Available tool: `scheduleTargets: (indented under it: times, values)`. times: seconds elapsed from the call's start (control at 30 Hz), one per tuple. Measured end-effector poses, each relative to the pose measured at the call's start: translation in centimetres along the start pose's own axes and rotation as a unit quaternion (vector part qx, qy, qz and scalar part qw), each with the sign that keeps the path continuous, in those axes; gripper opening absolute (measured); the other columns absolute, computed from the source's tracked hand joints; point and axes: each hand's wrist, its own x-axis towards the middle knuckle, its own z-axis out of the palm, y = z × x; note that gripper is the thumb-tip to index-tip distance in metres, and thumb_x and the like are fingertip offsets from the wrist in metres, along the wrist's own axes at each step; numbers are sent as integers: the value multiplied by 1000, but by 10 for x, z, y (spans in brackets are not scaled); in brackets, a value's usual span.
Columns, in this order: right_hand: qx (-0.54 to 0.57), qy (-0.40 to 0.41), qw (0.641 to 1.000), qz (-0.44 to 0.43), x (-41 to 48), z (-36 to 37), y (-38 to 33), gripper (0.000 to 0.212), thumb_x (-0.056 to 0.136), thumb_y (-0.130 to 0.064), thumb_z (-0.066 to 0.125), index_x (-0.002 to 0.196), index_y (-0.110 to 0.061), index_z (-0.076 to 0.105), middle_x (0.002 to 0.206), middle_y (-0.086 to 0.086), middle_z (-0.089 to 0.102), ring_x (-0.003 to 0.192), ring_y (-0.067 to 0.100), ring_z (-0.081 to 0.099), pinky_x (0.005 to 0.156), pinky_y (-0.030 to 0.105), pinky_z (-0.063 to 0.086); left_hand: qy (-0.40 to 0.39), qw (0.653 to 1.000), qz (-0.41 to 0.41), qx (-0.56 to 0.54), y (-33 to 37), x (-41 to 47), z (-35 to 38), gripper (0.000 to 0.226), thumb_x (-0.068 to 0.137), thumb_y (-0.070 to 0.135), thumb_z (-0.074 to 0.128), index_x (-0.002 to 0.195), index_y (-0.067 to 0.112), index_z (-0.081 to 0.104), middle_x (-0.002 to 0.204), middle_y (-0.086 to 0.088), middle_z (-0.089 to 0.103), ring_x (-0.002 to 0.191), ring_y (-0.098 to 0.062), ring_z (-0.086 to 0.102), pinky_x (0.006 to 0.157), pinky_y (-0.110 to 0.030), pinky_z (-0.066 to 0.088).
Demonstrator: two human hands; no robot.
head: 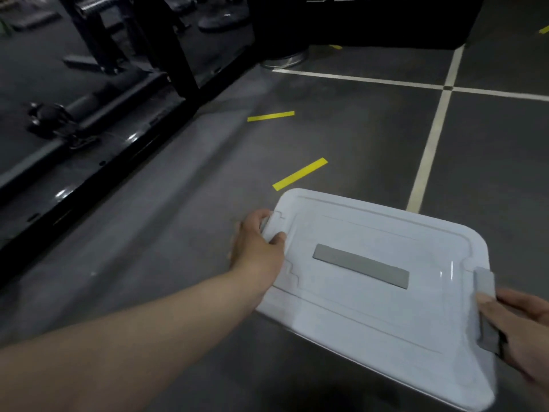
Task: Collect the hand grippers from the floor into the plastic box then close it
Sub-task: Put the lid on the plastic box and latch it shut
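The plastic box [377, 304] fills the lower right of the head view, on the dark floor, with its white lid on top and a grey strip [361, 266] across the lid's middle. My left hand [257, 242] grips the lid's left end at the latch. Over the grey latch [487, 310] at the right end my right hand [517, 325] is closed, thumb on top. No hand grippers are visible; the lid hides the inside of the box.
Black gym machine frames [98, 120] run along the left and back. Yellow tape strips [300, 173] and white lines [430, 144] mark the grey floor beyond the box. A black padded block [371, 22] stands at the back.
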Motion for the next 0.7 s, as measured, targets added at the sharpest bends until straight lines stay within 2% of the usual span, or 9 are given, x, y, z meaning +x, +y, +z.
scheduleTargets:
  times: [0.1, 0.13, 0.2, 0.33, 0.4, 0.5, 0.6, 0.63, 0.7]
  values:
    - [-74, -36, 997, -11, 35, -24, 43, 89, 36, -79, 81, 108, -28, 72, 99, -2, 77, 83, 16, 75, 69, 64, 54, -43, 984, -134, -109, 9, 11, -13, 19, 75, 27, 67, 88, 32, 53, 90, 8, 62, 81, -19, 61, 81, -34, 52]
    - [-87, -24, 996, -6, 45, -28, 52, 103, 28, -85, 77, 112, -26, 70, 97, -2, 77, 87, 20, 75, 71, 67, 52, -64, 971, -181, -140, 9, 17, -17, 17, 70, 29, 66, 83, 22, 58, 86, 0, 65, 76, -24, 62, 79, -38, 54]
    - [-102, 0, 995, -2, 41, -20, 47, 112, 27, -90, 71, 116, -22, 68, 94, -3, 78, 87, 19, 74, 66, 65, 53, -87, 961, -216, -149, 5, 22, -20, 23, 70, 27, 65, 89, 14, 68, 88, -12, 70, 77, -28, 65, 81, -46, 57]
    - [-152, 25, 987, -36, 15, -8, 32, 107, 43, -99, 50, 120, -25, 60, 85, -11, 77, 78, 19, 75, 46, 59, 50, -71, 992, -102, -23, -6, 17, -10, 18, 86, 21, 55, 90, 13, 70, 70, -3, 62, 63, -19, 52, 65, -29, 45]
    - [-147, 32, 987, -49, 6, -3, 26, 95, 56, -91, 50, 119, -22, 58, 83, -11, 77, 72, 23, 75, 43, 56, 49, -67, 996, -47, 42, -6, 15, -10, 20, 92, 26, 52, 82, 12, 64, 60, 4, 52, 59, -18, 46, 61, -27, 40]
    - [-144, 46, 987, -63, -4, 11, 18, 85, 65, -84, 55, 118, -17, 58, 84, -6, 77, 67, 25, 73, 43, 50, 50, -68, 985, 30, 153, -3, 10, -15, 27, 98, 34, 47, 80, 15, 54, 61, 5, 47, 59, -19, 44, 57, -29, 37]
    - [-160, 61, 983, -73, -3, 16, 15, 45, 91, -49, 57, 119, -14, 57, 89, 1, 75, 64, 27, 68, 47, 37, 49, -53, 977, 86, 189, 0, 2, -16, 24, 100, 37, 40, 87, 19, 49, 71, 3, 54, 72, -26, 52, 61, -32, 38]
    - [-158, 56, 983, -77, 0, 16, 15, 42, 92, -47, 55, 118, -13, 57, 89, 3, 74, 62, 27, 66, 47, 35, 48, -51, 976, 88, 191, -2, 1, -14, 20, 101, 34, 38, 92, 21, 50, 75, 1, 55, 75, -28, 53, 63, -33, 38]
    - [-167, 49, 982, -77, 3, 20, 12, 46, 91, -52, 52, 114, -12, 55, 85, 4, 69, 65, 29, 64, 52, 35, 51, -38, 990, 49, 131, -6, 5, -11, 22, 99, 27, 39, 79, 20, 46, 67, 2, 47, 65, -26, 41, 60, -31, 32]
